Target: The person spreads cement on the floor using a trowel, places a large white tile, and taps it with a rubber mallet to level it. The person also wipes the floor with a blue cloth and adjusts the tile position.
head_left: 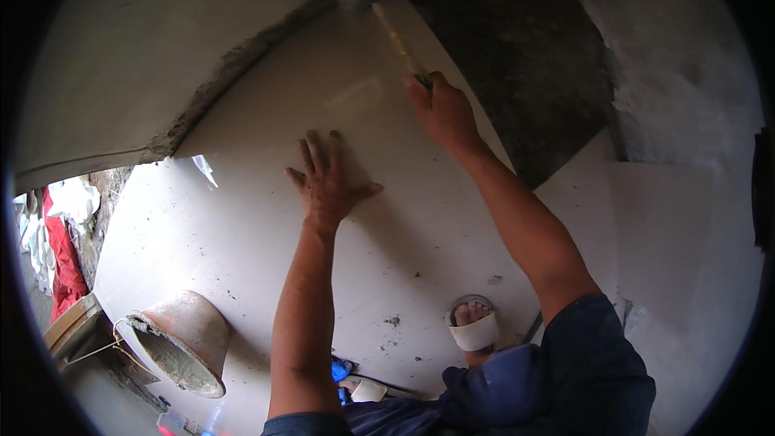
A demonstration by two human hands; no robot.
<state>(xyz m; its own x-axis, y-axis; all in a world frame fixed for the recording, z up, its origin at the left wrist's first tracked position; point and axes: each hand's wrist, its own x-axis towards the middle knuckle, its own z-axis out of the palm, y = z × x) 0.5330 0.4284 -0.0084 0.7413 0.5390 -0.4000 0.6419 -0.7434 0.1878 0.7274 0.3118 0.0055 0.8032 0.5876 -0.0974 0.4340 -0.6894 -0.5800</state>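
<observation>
My right hand point(446, 115) is wrapped round the wooden handle of a mallet point(395, 36). The mallet's grey head, smeared by motion, is at the far corner of a large pale floor tile point(387, 105), close to the wall's foot; whether it touches the tile I cannot tell. My left hand point(329, 176) lies on the pale tiled surface with its fingers spread. Dark, rough mortar point(517, 56) borders the tile along its right edge.
A mortar-crusted bucket point(190, 339) lies tipped at the lower left. Red cloth point(63, 254) and white scraps are beyond the floor's left edge. My sandalled foot point(474, 323) rests on the tiles among dark crumbs. A wall point(161, 56) rises along the far left.
</observation>
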